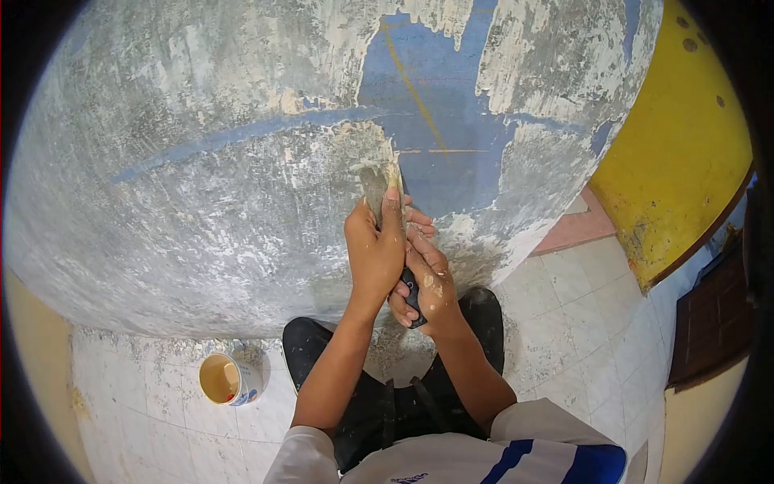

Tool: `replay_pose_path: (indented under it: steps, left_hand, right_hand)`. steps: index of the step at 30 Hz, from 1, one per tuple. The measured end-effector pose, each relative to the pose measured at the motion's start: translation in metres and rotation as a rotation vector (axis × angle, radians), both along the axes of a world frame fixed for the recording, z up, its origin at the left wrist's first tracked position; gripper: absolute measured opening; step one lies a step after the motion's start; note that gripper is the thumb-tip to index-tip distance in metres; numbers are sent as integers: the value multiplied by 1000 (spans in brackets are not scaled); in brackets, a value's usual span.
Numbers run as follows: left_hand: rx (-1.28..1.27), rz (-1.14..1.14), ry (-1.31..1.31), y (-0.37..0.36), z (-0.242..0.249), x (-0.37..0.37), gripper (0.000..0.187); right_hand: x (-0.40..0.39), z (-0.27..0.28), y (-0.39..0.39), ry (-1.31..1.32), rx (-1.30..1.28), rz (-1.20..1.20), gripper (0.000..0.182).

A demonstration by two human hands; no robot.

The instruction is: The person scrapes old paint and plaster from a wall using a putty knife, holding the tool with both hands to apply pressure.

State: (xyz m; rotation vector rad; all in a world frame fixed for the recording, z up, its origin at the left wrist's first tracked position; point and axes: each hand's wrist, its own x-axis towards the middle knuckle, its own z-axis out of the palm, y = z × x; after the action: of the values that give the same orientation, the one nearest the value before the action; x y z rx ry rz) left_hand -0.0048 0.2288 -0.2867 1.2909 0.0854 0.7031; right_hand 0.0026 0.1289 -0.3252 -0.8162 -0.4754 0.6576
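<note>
We find both hands closed on one scraper (413, 302), at the lower left edge of the blue patch (455, 105) on the wall (226, 242). The right hand (434, 278) is wrapped around the black handle. The left hand (375, 250) is narrow, with its thumb laid along the blade; the exact contact of its other fingers is partly hidden. The blade points up toward the blue patch, its tip by the boundary with the flaking grey and white coating. We note a slanting yellow line and a thinner, pale horizontal line across the blue patch, and a narrow blue band (234, 139) running out to its left. Well below and left of the blue patch, an open bucket (250, 383) stands on the tiled floor (185, 427); it carries blue print on its side, which we cannot read, and a small red item shows inside. The handle bears a small light mark, also too small to read. We record a dark blue logo on the pale shirt (476, 460), below the blue patch, its lettering not legible with certainty; blue stripes cross the same garment. To the right of the blue patch is a yellow panel (661, 145) with dark round spots. Loose flakes are scattered over the floor below.
</note>
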Motion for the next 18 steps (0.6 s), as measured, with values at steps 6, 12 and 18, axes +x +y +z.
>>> replay_pose_path:
  steps: [6,12,18]
  left_hand:
    - [36,23,-20,5,6,6,39]
    - [19,-31,-3,8,15,3,40]
    - [67,-27,-6,15,17,4,40]
  right_hand:
    - [4,7,6,-41,-13,-30,25]
    - [1,15,4,17,37,28,23]
    - [-4,15,15,17,41,-30,22]
